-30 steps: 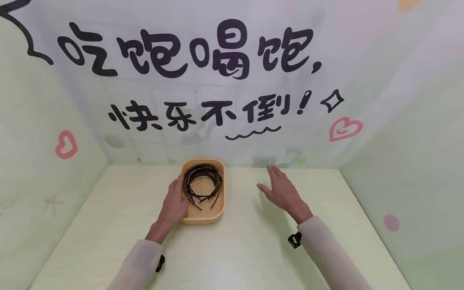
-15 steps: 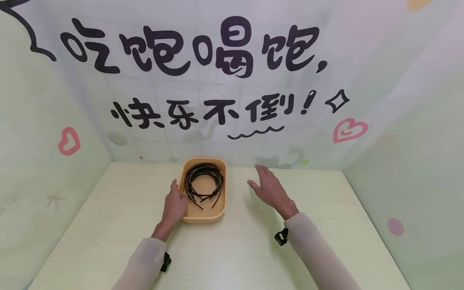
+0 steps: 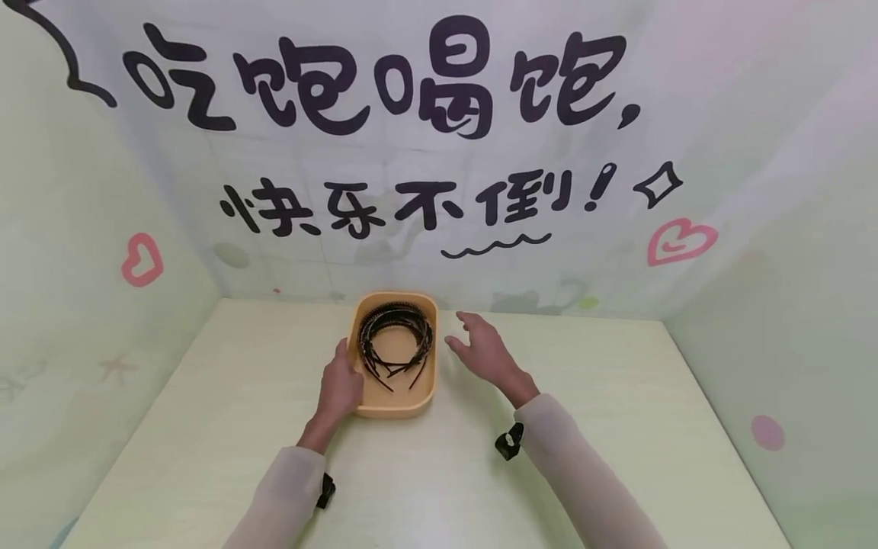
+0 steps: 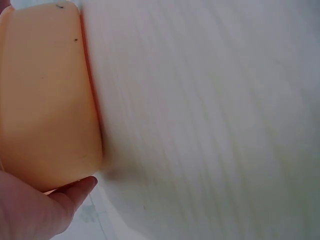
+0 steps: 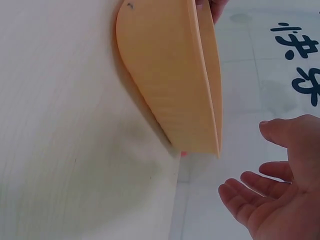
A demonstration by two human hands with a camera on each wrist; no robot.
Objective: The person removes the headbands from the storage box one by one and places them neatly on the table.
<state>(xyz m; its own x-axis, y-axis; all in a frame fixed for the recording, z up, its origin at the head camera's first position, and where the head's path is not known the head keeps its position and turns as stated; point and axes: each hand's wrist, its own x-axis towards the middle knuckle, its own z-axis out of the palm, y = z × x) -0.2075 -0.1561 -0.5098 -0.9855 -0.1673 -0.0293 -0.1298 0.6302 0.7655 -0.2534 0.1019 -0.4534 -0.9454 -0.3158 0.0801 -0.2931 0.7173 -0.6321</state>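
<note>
A light orange plastic box [image 3: 379,397] stands at the back of the table, holding several black toothed headbands [image 3: 396,311] bunched into a ring. My left hand [image 3: 341,390] grips the box's left side, thumb over the rim and fingers along the outer wall. In the left wrist view, fingers of that hand [image 4: 37,207] curve round the end of the box wall [image 4: 47,100]. To the right of the box is my right hand [image 3: 488,353], fingers extended and thumb spread. The right wrist view has this hand [image 5: 282,187] apart from the box [image 5: 165,75], holding nothing.
Behind the pale wood-grain table [image 3: 583,381] rises a wall [image 3: 384,267] with large black lettering, close to the box's far end. Side walls [image 3: 789,343] flank the table. A black wrist strap piece [image 3: 509,441] hangs below the right sleeve.
My right hand has moved left, closer to the box's right side. My left thumb and fingers have tightened on the box's left rim. The whole head view has shifted slightly.
</note>
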